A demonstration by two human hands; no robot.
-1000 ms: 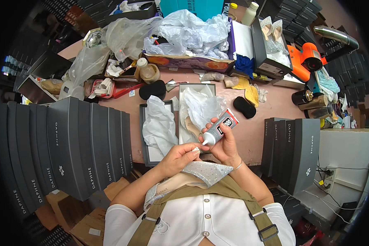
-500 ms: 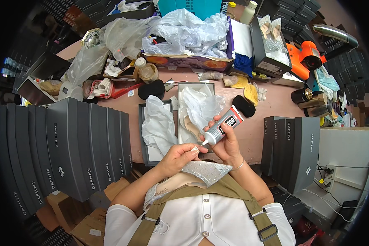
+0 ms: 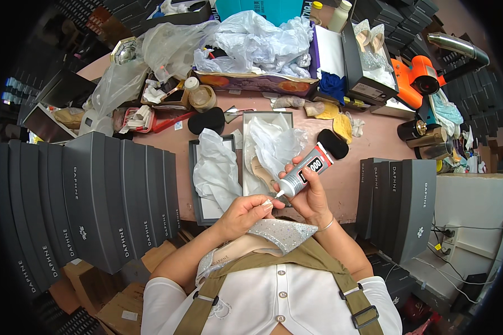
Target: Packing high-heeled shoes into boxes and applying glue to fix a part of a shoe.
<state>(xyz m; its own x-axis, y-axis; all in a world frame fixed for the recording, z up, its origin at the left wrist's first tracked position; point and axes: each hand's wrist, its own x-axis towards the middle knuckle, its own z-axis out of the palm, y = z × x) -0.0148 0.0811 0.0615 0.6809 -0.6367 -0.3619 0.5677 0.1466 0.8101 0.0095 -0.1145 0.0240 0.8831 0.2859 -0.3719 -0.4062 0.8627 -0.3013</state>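
In my right hand point(image 3: 313, 195) is a grey tube of glue point(image 3: 297, 180) with a red end, tilted so its white nozzle points down to the left. My left hand point(image 3: 245, 215) is closed in a pinch just beside the nozzle tip. A small white bit shows at its fingertips, too small to name. A silver glittery shoe point(image 3: 282, 234) with a beige insole lies against my apron, below both hands. Beyond them, an open shoe box point(image 3: 268, 115) holds white tissue paper point(image 3: 271, 139) and another shoe point(image 3: 260, 172), partly covered.
Stacks of dark shoe boxes point(image 3: 98, 201) stand at left, with more boxes point(image 3: 411, 206) at right. A box lid point(image 3: 193, 184) with tissue lies beside the open box. Black pads point(image 3: 332, 144) rest nearby. An orange heat gun point(image 3: 422, 78) stands at far right, near boxed silver shoes point(image 3: 369, 42).
Hardly anything differs. Both hands stay in place, with the nozzle still beside the left fingertips.
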